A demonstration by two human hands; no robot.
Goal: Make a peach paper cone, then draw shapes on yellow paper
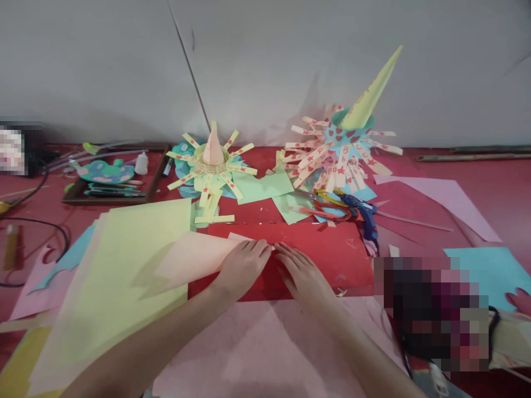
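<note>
A sheet of pale peach paper (188, 258), rolled into a loose cone, lies sideways over a red board (327, 249). Its wide end opens to the left above the yellow sheets, and the narrow tip lies between my two hands. My left hand (244, 265) is closed around the narrow part of the cone, thumb and fingers pressed together. Beside it, the bent fingers of my right hand (305, 271) meet the tip. The right palm faces down, and its grip on the tip is partly hidden.
Yellow paper sheets (136, 265) lie left, pink paper (265, 348) in front. Behind stand two paper crafts with cones and strips, a smaller one (212, 157) and a taller one (348, 138). Scissors (332, 210), a blue glue gun (367, 218) and a tray (153, 185) lie around.
</note>
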